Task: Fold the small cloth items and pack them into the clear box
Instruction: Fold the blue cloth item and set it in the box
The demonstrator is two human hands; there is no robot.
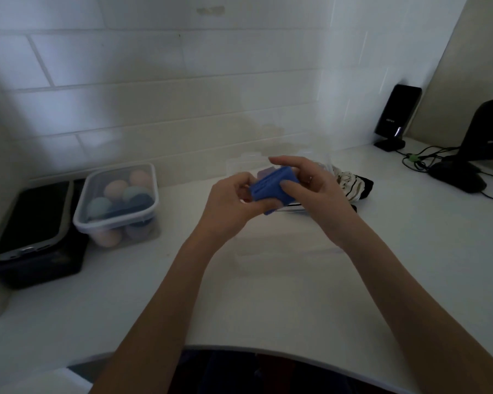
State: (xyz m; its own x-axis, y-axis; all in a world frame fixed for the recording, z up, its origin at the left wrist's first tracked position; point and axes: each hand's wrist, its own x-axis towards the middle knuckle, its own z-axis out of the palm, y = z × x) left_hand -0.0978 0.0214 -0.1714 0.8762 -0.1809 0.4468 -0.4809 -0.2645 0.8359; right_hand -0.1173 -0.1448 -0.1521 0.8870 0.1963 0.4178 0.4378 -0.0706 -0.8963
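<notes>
- A blue cloth item [273, 186], folded into a compact block, is held above the white counter [268, 294], between both hands and just near of the clear box [241, 163].
- It is pinched by the left hand [234, 203] at its left end, and by the right hand [310, 183] at its right end, with the thumb on the near face and the fingers [282, 161] curled over the top.
- The long axis of the block is seen to run left to right, tilted slightly up toward the right.
- The clear box lies directly behind the block, on the far side; its outline is faint, and its contents cannot be made out beyond a purplish patch.
- The right hand is judged the nearer to the box opening, so a short push away from the body is likely called for.
- One blue item is counted in hand; a small pile of striped and dark cloth [353, 186] waits to the right, its number unclear.
- One lidded container [117, 203] of coloured rounded pieces stands at the left.
</notes>
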